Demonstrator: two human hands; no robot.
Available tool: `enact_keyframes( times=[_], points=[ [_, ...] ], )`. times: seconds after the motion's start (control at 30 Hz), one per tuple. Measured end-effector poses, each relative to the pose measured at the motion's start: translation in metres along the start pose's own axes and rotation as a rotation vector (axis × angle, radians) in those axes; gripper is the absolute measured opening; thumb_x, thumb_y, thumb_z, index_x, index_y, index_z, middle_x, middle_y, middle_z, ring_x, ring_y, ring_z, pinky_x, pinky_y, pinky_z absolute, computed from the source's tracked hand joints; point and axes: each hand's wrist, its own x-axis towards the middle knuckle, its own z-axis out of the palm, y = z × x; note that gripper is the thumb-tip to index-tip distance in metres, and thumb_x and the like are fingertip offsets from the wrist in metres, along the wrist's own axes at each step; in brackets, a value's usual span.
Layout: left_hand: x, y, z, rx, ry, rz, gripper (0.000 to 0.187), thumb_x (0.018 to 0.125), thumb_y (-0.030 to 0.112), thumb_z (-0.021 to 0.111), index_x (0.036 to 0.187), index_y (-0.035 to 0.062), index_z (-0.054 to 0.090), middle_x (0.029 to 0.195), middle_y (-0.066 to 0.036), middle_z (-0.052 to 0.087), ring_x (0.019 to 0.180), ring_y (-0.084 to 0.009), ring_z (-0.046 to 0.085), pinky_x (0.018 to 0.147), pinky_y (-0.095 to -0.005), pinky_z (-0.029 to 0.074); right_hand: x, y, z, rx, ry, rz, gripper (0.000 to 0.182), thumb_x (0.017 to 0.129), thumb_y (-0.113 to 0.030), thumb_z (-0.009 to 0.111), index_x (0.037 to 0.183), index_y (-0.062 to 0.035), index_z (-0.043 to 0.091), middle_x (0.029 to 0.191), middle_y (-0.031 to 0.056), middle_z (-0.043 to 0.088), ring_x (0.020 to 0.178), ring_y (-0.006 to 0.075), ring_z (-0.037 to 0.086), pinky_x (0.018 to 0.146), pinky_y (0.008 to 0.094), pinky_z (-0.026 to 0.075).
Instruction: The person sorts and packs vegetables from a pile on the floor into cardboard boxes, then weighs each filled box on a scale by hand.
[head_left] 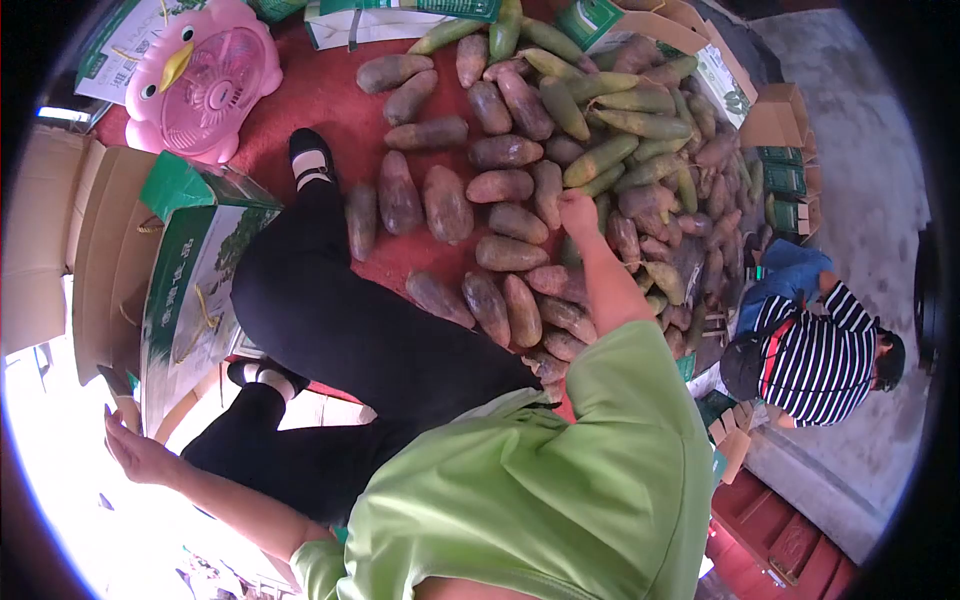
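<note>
My right hand [580,215] reaches over a spread of long purple and green radish-like vegetables. Its fingers are closed beside the end of a purplish one [547,195]; what is in the grip, if anything, is hidden. Close by lie a short purple piece [518,223] and a green one [607,160] at the pile's edge. Away from the pile, my left hand [145,455] hangs at the lower left with its fingers stretched out and nothing held. The nearest thing to it is a green and white printed carton [185,300].
Purple pieces [400,192] lie spaced out on a red mat [300,85] by my foot. A heaped pile [690,190] rises to the right. A pink fan [205,80] stands upper left. Beyond the pile, a person in a striped shirt [825,355] bends near cartons [780,120].
</note>
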Motion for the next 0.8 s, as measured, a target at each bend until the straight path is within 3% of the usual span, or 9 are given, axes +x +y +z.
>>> enact_keyframes(
  times=[0.2,0.27,0.43,0.47,0.53,0.57,0.6,0.63,0.8],
  points=[
    [-0.003,0.003,0.002,0.066,0.067,0.011,0.027,0.093,0.023,0.049,0.101,0.0051,0.067,0.093,-0.005,0.065,0.093,-0.0144,0.059,0.085,-0.0299,0.045,0.077,-0.039,-0.022,-0.009,0.152,0.022,0.037,0.071,-0.018,0.065,0.105,-0.0054,0.057,0.097,0.0218,0.061,0.091,0.0383,0.058,0.081,0.0439,0.046],
    [-0.002,-0.001,0.004,0.026,0.091,-0.016,0.026,0.093,0.022,0.049,0.102,0.0047,0.066,0.092,-0.005,0.065,0.091,-0.0145,0.058,0.084,-0.0295,0.044,0.100,-0.056,-0.029,-0.154,0.259,-0.087,0.049,0.071,-0.020,0.067,0.114,-0.0063,0.050,0.106,0.0223,0.056,0.099,0.0412,0.052,0.086,0.0450,0.044],
    [0.001,-0.019,0.005,0.026,0.081,0.018,0.027,0.090,0.020,0.050,0.104,0.0022,0.065,0.095,-0.006,0.064,0.091,-0.0161,0.058,0.080,-0.0284,0.043,0.141,-0.108,-0.046,-0.400,0.167,-0.160,0.073,0.068,-0.029,0.074,0.129,-0.0116,0.038,0.123,0.0178,0.045,0.113,0.0373,0.044,0.094,0.0465,0.040],
    [0.003,-0.028,0.004,0.087,0.086,0.082,0.027,0.089,0.019,0.049,0.104,0.0023,0.065,0.094,-0.006,0.063,0.090,-0.0159,0.058,0.080,-0.0285,0.044,0.141,-0.124,-0.050,-0.425,0.149,-0.135,0.075,0.068,-0.030,0.074,0.130,-0.0127,0.037,0.125,0.0168,0.044,0.114,0.0371,0.043,0.094,0.0461,0.040],
    [0.002,-0.020,0.008,-0.004,0.118,-0.066,0.022,0.091,0.011,0.049,0.101,-0.0012,0.064,0.093,-0.007,0.064,0.091,-0.0159,0.057,0.084,-0.0298,0.043,0.159,-0.116,-0.055,-0.502,0.096,-0.137,0.077,0.067,-0.030,0.074,0.132,-0.0150,0.035,0.130,0.0146,0.041,0.117,0.0367,0.042,0.094,0.0455,0.041],
    [-0.003,-0.011,0.005,0.090,0.086,0.057,0.022,0.091,0.010,0.049,0.102,0.0003,0.065,0.091,-0.006,0.063,0.089,-0.0148,0.057,0.082,-0.0280,0.043,0.173,-0.117,-0.032,-0.545,0.032,-0.198,0.079,0.067,-0.031,0.074,0.133,-0.0163,0.035,0.132,0.0135,0.040,0.118,0.0366,0.041,0.094,0.0453,0.041],
    [-0.001,-0.018,0.003,0.188,0.070,0.167,0.022,0.091,0.010,0.049,0.102,0.0014,0.065,0.089,-0.005,0.063,0.086,-0.0135,0.057,0.078,-0.0259,0.043,0.162,-0.127,-0.034,-0.567,0.057,-0.181,0.076,0.067,-0.029,0.073,0.132,-0.0168,0.036,0.130,0.0130,0.041,0.116,0.0364,0.042,0.093,0.0455,0.042],
    [-0.004,-0.001,0.009,0.041,0.109,0.003,0.022,0.091,0.011,0.049,0.100,0.0001,0.066,0.088,-0.004,0.063,0.084,-0.0126,0.056,0.076,-0.0253,0.043,0.153,-0.138,-0.040,-0.591,0.088,-0.163,0.074,0.068,-0.028,0.073,0.132,-0.0173,0.036,0.129,0.0125,0.042,0.115,0.0363,0.043,0.092,0.0457,0.043],
    [-0.005,-0.001,0.010,-0.015,0.011,0.166,0.018,0.090,0.006,0.051,0.095,-0.0011,0.066,0.091,-0.007,0.065,0.083,-0.0137,0.060,0.077,-0.0251,0.047,0.124,-0.141,-0.039,-0.693,0.136,-0.174,0.056,0.070,-0.019,0.070,0.119,-0.0138,0.045,0.121,0.0114,0.046,0.108,0.0354,0.047,0.087,0.0447,0.045]
  ],
)
